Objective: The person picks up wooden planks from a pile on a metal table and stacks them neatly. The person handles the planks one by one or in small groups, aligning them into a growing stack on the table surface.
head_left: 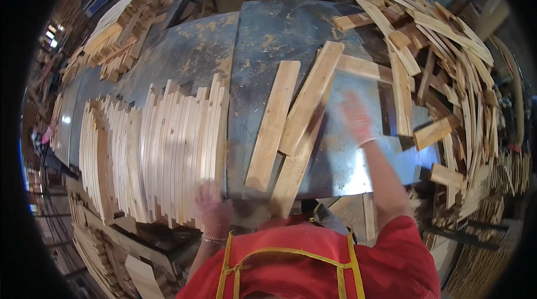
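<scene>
Two hands work over a grey scuffed sheet-metal bench (268, 36). We note at left a long row of pale thin wooden slats standing on edge (162, 148); at right, a loose heap of mixed wooden offcuts (447, 75). Three flat pale wooden boards (291, 125) lie overlapping at the bench centre. Our left hand (212, 206) rests against the near end of the slat row, fingers spread. Our right hand (357, 115), blurred, hovers just right of the boards; we cannot tell its grip.
</scene>
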Available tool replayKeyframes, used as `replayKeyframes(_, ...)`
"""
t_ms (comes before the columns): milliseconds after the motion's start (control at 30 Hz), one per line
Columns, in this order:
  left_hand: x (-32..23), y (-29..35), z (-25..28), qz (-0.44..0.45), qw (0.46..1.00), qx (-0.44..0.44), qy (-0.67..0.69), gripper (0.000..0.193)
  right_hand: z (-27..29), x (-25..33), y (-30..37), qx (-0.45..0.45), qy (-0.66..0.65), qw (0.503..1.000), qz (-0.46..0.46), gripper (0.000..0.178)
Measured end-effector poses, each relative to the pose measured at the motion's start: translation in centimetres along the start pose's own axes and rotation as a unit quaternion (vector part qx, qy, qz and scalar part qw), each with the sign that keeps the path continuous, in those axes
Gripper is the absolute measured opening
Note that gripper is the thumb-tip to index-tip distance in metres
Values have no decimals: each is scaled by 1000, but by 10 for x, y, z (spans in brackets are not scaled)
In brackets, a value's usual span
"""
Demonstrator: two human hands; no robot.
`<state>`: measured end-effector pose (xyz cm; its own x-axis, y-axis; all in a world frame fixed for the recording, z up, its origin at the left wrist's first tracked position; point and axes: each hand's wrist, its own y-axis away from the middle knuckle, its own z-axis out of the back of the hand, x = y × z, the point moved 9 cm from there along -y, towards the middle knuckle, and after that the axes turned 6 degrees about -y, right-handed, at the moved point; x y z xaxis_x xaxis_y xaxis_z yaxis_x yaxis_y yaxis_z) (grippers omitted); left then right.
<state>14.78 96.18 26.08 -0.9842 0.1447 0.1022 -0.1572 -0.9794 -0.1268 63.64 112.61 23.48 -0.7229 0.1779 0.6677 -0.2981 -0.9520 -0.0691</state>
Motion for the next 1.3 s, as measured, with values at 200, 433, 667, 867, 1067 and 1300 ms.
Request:
replayKeyframes(200, -116, -65, -67, -12, 980, 111, 167, 90, 180, -305, -39, -151, -9, 942, -301, 61)
replayKeyframes(433, -113, -99, -51, 32, 939, 324, 108, 90, 78, -190, 23, 69, -628, 713, -304, 52)
replayKeyframes(667, -89, -47, -44, 123, 840, 269, 455, 72, -46, 2, 135, 151, -594, 767, -188, 54)
replayKeyframes(867, -9, 22, -73, 78, 991, 47, 96, 73, -50, 103, 156, 214, -574, 751, -245, 57)
replayKeyframes(1067, 10, -12, -18, 102, 991, 89, -7, 77, -100, 114, 141, 176, -532, 810, -174, 53)
replayKeyframes(1300, -70, -41, 13, 106, 633, 293, 709, 89, -126, 195, 192, 333, -426, 837, -79, 66)
